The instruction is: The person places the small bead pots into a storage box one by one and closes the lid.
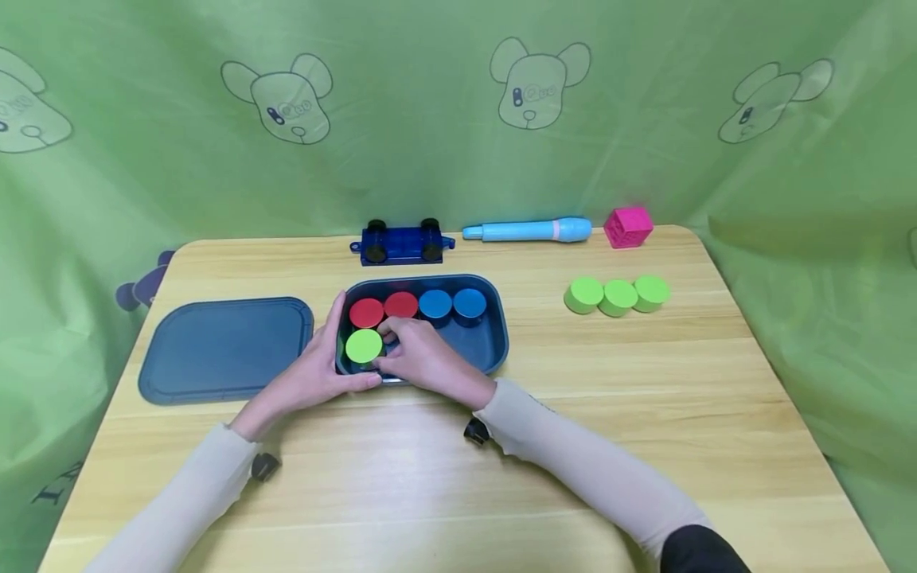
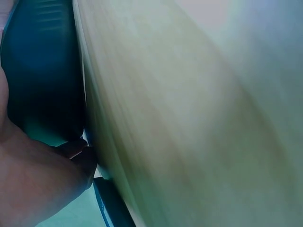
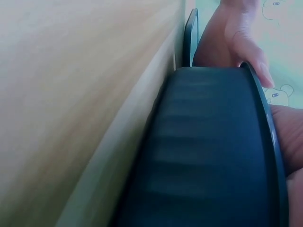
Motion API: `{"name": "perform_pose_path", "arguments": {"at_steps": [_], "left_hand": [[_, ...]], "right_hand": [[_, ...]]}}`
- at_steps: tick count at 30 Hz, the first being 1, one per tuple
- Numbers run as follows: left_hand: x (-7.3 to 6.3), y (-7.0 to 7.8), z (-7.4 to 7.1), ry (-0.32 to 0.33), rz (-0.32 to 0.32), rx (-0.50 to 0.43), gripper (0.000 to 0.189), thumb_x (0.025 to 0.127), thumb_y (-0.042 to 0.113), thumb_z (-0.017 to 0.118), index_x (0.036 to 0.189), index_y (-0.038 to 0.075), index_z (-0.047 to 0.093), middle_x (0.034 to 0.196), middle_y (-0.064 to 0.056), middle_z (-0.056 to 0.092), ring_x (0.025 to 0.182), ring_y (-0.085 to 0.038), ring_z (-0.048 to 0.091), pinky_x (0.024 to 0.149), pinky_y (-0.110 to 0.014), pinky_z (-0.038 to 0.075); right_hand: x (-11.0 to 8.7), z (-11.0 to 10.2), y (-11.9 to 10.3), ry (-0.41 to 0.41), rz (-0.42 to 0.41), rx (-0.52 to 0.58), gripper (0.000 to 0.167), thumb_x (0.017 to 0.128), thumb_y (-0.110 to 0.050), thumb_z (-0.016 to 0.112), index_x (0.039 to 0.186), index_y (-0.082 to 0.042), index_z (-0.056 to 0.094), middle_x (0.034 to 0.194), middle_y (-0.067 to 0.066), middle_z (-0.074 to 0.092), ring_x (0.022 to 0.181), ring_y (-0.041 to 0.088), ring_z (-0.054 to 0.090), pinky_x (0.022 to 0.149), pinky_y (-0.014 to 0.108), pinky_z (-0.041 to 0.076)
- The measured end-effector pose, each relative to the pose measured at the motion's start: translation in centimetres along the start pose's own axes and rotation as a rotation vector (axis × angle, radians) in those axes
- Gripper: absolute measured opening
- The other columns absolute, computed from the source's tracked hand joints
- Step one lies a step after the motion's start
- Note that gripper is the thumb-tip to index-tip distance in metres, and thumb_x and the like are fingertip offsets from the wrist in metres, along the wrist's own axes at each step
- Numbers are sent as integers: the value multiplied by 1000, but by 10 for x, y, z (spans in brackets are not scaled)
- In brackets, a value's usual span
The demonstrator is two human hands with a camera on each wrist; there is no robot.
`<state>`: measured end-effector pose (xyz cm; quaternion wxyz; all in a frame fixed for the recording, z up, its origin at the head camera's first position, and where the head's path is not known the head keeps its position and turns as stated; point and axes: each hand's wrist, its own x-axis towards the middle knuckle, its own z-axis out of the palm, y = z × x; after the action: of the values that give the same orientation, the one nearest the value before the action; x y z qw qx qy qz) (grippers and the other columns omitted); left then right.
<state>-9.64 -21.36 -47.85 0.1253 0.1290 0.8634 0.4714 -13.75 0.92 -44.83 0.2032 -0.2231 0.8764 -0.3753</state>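
Tray (image 1: 469, 342): part filled

Within: two red discs (image 1: 367, 313), two blue discs (image 1: 470, 304); one green disc (image 1: 364, 346), front left. Outside, at right: three loose green discs (image 1: 619, 298), seemingly left to load. Left hand (image 1: 318, 374): grips tray's left end. Right hand (image 1: 423, 354): thumb and forefinger curled about the green disc's right side.

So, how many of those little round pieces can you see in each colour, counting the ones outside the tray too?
Red pieces: 2
Blue pieces: 2
Green pieces: 4 (1 in the tray, 3 on the table)
Total in view: 8
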Motion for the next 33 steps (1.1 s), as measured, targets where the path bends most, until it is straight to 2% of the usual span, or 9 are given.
{"name": "perform_pose_path", "arguments": {"at_steps": [4,13,19,23,28,33], "left_hand": [[-1,0,-1,-2,5,-11,136,92,41,90,174,29,-16,181,-15,7,163,-44,16,120,-78,24],[0,0,0,-5,-4,-17,134,93,38,90,175,27,-15,182,-12,2,164,-42,12,121,-77,23],[1,-1,0,2,15,-25,135,92,36,91,175,26,-15,181,-14,8,163,-40,16,122,-74,24],[1,-2,0,6,29,-30,135,92,35,92,175,26,-14,180,-14,10,163,-39,18,122,-73,24],[0,-3,1,5,6,-5,136,91,41,91,175,23,-14,181,-14,6,163,-41,15,122,-74,22],[0,-3,1,7,-15,23,138,90,47,91,175,23,-15,181,-15,7,163,-44,13,121,-77,20]], "right_hand": [[3,1,1,1,-5,37,43,98,-15,86,135,-3,69,121,8,74,92,9,74,88,26,61],[-2,-2,0,-3,12,98,42,99,-10,83,137,-1,68,127,10,73,94,12,75,86,26,62],[-8,-7,2,26,-6,118,40,99,-11,83,136,-3,68,131,11,71,94,13,76,84,26,62],[-15,-11,7,101,-57,105,33,101,-15,81,132,-7,72,128,6,73,91,10,74,82,25,61],[-27,-15,16,238,-132,119,22,103,-19,77,123,-10,77,113,-5,75,86,8,70,79,28,60],[-38,-22,23,291,-216,173,18,104,-16,76,120,-8,77,108,-7,75,84,9,69,77,29,60]]}}
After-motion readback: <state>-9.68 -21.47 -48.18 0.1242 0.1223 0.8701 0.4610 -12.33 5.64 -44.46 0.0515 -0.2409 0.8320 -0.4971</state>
